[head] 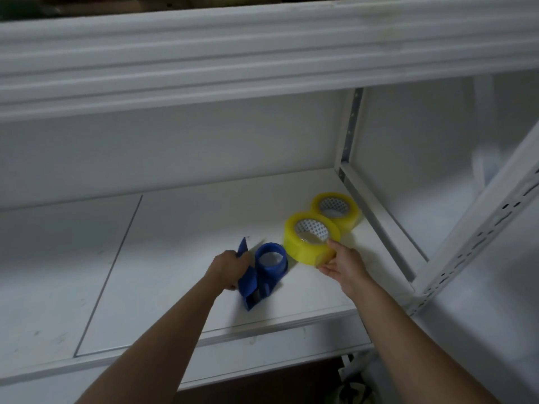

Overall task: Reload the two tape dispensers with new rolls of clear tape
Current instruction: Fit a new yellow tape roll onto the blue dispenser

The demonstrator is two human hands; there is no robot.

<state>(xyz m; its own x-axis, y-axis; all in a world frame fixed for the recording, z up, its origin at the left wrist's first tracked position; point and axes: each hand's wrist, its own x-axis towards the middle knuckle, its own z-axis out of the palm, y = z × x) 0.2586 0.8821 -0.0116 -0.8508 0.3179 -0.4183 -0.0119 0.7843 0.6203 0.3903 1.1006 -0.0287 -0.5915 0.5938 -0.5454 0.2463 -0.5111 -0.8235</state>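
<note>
On the white metal shelf (180, 258) the left hand (230, 268) grips the blue plastic handheld tape dispenser (261, 274) by its flat blade end, fingers curled round it, so that its round empty hub faces up and slightly toward the right. Just beside it, the right hand (345, 265) holds the nearer yellowish roll of clear packing tape (310, 239), thumb on the inner rim of the core and fingers under the outer wall; the roll seems tipped up off the shelf on its near edge. A second, matching roll of clear tape (337, 209) lies flat behind it, touching or nearly touching the first. Only one dispenser is in view.

The step in hand looks like seating this first roll on the hub. To do it well, the left hand should steady the dispenser so the hub stays square to the roll rather than rocking on the shelf. The roll needs to come over the hub with its core centred, then press down evenly until it sits flush. Which way the tape unwinds matters: the loose end should feed toward the blade with the sticky side facing outward, and I cannot tell from here where that end lies, so it is worth checking before pushing home. A tilted roll may jam on the hub.
</note>
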